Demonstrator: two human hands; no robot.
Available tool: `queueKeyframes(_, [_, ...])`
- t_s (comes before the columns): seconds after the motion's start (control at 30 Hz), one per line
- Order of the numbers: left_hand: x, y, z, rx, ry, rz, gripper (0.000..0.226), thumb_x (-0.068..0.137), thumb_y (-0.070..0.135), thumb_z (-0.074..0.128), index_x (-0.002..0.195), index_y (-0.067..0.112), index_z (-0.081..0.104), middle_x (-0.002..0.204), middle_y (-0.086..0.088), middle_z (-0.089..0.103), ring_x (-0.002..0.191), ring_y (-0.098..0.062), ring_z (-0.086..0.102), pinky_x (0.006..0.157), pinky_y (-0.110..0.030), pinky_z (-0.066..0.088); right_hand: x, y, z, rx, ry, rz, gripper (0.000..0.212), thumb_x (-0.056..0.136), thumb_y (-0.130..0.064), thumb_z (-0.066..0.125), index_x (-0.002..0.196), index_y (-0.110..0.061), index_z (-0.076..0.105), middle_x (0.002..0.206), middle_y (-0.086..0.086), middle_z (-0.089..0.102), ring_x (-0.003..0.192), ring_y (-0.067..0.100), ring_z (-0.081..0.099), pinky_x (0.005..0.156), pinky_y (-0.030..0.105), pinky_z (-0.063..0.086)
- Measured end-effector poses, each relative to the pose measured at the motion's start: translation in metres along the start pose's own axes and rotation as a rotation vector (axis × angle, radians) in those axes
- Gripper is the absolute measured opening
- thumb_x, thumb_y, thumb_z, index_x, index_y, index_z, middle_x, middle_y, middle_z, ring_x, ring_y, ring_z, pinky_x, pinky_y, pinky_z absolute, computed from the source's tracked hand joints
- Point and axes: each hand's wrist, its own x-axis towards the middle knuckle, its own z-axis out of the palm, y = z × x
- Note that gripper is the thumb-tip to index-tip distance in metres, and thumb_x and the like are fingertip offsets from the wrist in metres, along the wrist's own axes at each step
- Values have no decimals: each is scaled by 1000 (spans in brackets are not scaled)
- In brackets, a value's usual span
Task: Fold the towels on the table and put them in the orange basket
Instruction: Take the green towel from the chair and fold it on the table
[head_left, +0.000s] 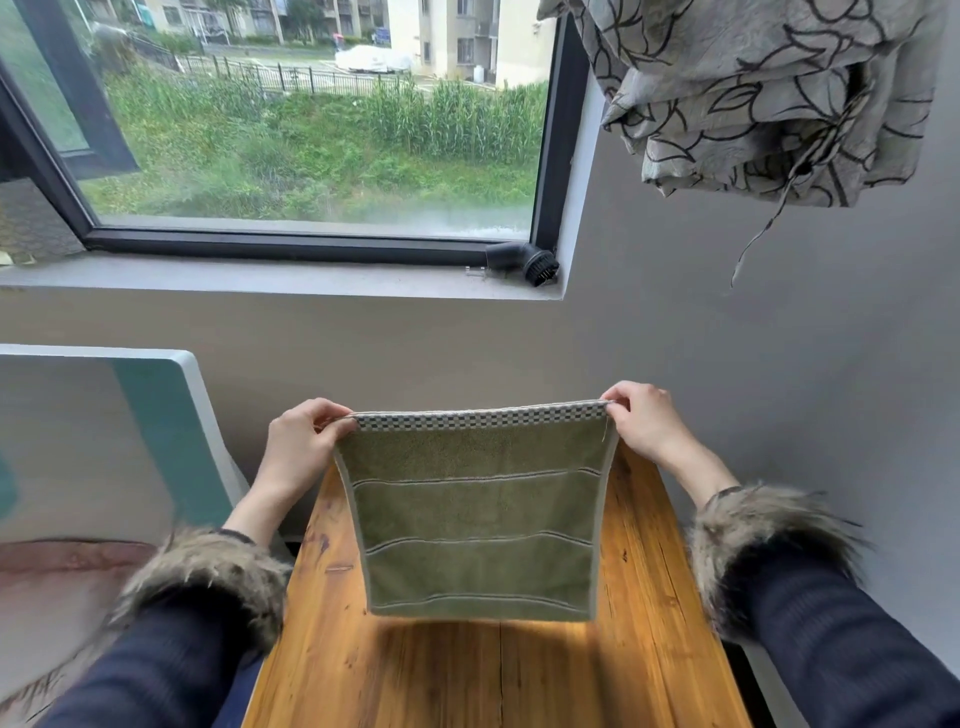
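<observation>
A green towel (478, 514) with a checkered band along its top edge hangs in the air above the wooden table (519, 675). My left hand (301, 441) pinches its upper left corner. My right hand (644, 421) pinches the upper right corner, so the top edge is stretched flat between them. The towel's lower edge floats just above the tabletop and casts a shadow on it. No orange basket shows in this view.
A grey wall and a window sill (260, 278) lie behind the table, with a black brush head (535, 265) on the sill. A patterned curtain (753, 88) hangs at the upper right. A white and teal panel (156, 431) stands left of the table.
</observation>
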Motion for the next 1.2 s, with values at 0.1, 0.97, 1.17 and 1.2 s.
queueKeyframes(0.1, [20,8,5,-26,42,2,5,82,10,69,81,15,69,79,-1,66,76,-14,60,71,-19,40,19,-6,1,-33,121,-36,20,91,-9,49,100,-7,67,110,16,66,107,34,57,90,35,42])
queueKeyframes(0.97, [-201,-138,53,140,-794,-480,9,82,17,70,74,20,68,77,3,69,79,-15,63,68,-23,47,-165,137,131,31,-733,444,19,89,-12,58,73,-21,63,77,-4,61,60,7,47,51,18,35])
queueKeyframes(1.17, [-198,-142,53,93,-779,-510,8,86,22,66,80,18,71,80,0,71,78,-16,63,73,-29,51,-164,141,131,60,-706,481,12,89,-14,58,79,-17,64,78,-2,61,61,7,48,49,17,35])
queueKeyframes(1.2, [-192,-140,53,92,-755,-485,9,86,22,66,81,17,71,80,0,71,78,-16,63,74,-31,51,-159,139,132,72,-670,467,10,88,-14,58,80,-16,64,79,-3,60,63,6,48,50,17,34])
